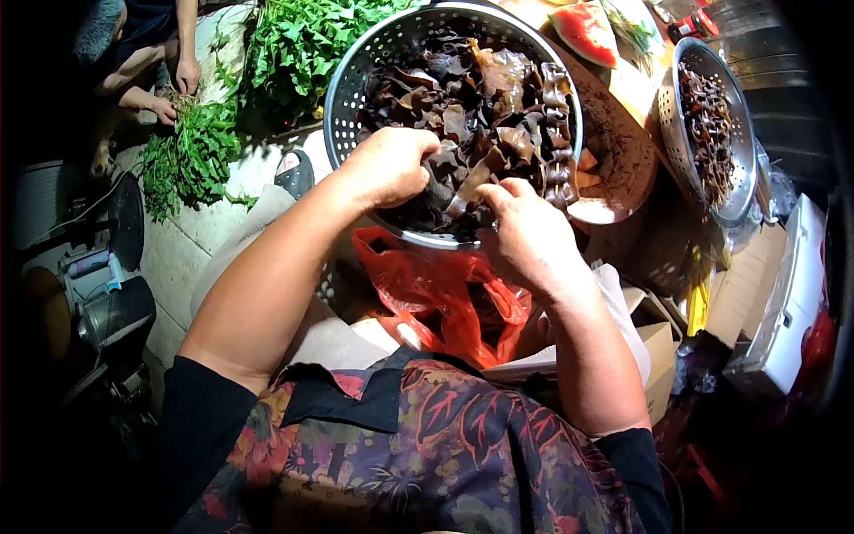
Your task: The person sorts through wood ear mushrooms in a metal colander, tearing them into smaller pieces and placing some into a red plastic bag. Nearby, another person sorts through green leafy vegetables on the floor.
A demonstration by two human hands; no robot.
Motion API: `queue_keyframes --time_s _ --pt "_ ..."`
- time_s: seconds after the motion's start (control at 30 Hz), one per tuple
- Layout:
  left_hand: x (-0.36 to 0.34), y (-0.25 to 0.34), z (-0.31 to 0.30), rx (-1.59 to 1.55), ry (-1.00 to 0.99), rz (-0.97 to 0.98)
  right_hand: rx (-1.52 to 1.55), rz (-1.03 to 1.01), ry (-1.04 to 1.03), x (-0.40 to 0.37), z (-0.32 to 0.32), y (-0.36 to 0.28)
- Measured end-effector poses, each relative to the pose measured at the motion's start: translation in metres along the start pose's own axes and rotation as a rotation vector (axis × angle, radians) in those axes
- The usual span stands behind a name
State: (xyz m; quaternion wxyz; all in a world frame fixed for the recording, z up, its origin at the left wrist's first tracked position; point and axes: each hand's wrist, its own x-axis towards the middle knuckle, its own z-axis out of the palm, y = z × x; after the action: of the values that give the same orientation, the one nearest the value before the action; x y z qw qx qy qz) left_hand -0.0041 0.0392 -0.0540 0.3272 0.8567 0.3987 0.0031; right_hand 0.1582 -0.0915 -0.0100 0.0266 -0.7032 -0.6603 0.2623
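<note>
Two hands work at centre frame: left hand point(389, 167) curled closed around dark fungus point(485, 102) in the steel colander point(351, 76), right hand point(527, 233) pinching a piece at its near rim; red bag point(436, 294) lies below, greens point(191, 156) upper left

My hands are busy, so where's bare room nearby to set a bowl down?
Bare: the brown round board between the big colander and the small colander; pale floor between the greens and your left arm. Crowded: red bag below your left hand and right hand, which grip mushrooms; boxes to the right.
</note>
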Motion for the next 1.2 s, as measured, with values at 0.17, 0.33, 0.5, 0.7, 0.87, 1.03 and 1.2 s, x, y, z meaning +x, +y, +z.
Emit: queue_keyframes --time_s 0.17,0.33,0.5,0.7,0.87,1.03,1.2 --pt "-0.020 0.021 -0.005 0.211 -0.259 0.150 0.041 0.016 0.168 0.014 -0.004 0.001" --pt "-0.039 0.036 -0.010 0.360 -0.163 0.103 0.075 0.163 0.055 0.042 0.013 -0.005" --pt "-0.046 0.049 -0.019 0.362 -0.128 0.136 0.255 0.044 0.052 0.060 0.036 -0.012" --pt "-0.039 0.069 -0.040 0.277 -0.368 0.117 0.179 0.049 -0.003 0.066 -0.006 -0.020" --pt "-0.042 0.079 -0.050 0.178 -0.319 0.195 -0.045 0.073 0.442 0.089 -0.020 0.004" --pt "-0.043 0.077 -0.043 0.145 -0.221 0.238 -0.257 0.209 0.455 0.117 -0.010 0.020" --pt "-0.039 0.073 -0.044 0.102 -0.184 0.234 0.028 0.316 0.354 0.129 -0.009 0.025"
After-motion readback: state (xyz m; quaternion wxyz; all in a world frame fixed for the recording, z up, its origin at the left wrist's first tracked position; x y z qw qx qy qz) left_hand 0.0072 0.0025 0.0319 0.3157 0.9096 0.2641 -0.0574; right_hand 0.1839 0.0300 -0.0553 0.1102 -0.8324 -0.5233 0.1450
